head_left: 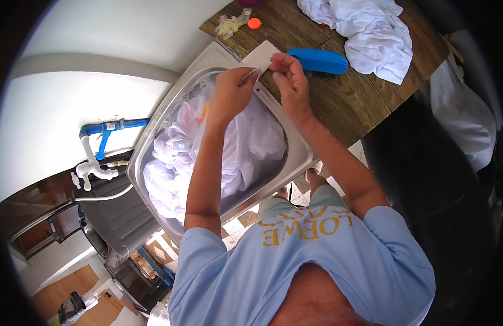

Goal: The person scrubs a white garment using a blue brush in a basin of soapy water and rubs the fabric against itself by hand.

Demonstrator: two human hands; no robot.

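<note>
My left hand [235, 93] is above the far right rim of a metal sink [299, 138]. Its thumb and fingers pinch together, with a small pale bit, too small to name, showing at their tips. Close by on the right, my right hand [293, 89] has bent fingers, the thumb apart from them, and nothing visible between. A pale flat piece [265, 54] lies beneath the hands at the sink's corner. Wet white cloth [238, 149] fills the sink, with suds at its far edge. Just beyond my right hand lies a blue oblong plastic object [322, 61].
A wooden counter [360, 100] adjoins the sink, bearing bundled white cloth [379, 41], an orange cap [254, 23] and a crumpled yellowish wrapper [230, 25]. A white tap [91, 165] on blue pipe projects from the left wall. White fabric [461, 108] hangs at far right.
</note>
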